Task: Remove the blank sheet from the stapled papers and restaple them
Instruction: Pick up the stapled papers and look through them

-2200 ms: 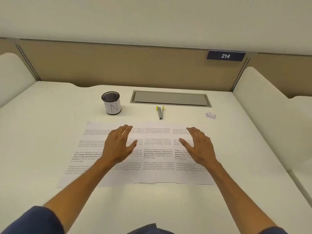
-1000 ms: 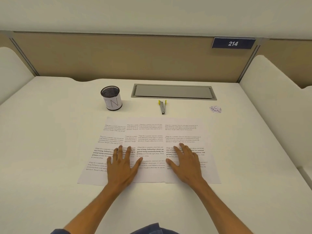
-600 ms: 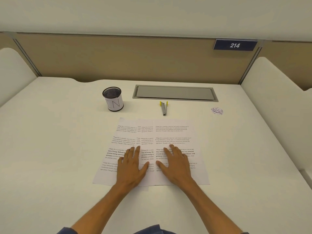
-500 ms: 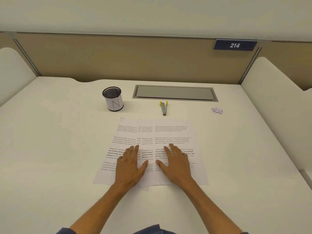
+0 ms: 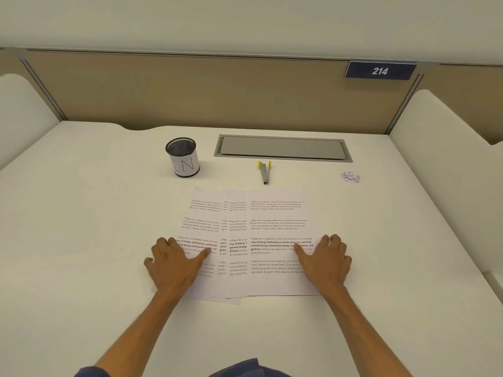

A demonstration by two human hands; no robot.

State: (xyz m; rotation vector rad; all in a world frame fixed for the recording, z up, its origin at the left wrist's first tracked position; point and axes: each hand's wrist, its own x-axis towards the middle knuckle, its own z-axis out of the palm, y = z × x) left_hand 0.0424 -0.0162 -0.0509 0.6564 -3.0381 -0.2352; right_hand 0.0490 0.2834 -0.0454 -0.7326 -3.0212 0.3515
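Hands flat, no grip | left hand (image 5: 175, 263) and right hand (image 5: 325, 261) press printed sheets (image 5: 253, 240) at outer edges

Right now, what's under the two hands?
Both the left hand and right hand rest on the outer edges of the overlapping printed sheets. Text beneath the palms is covered; no blank sheet shows.

Both forearms are bare from wrist to past the elbow, ending in the bare left hand (image 5: 174, 265) and bare right hand (image 5: 325, 263). A dark blue fabric short sleeve (image 5: 89, 372) caps the left upper arm; just right of that sleeve shows more dark blue garment cloth (image 5: 245, 370).
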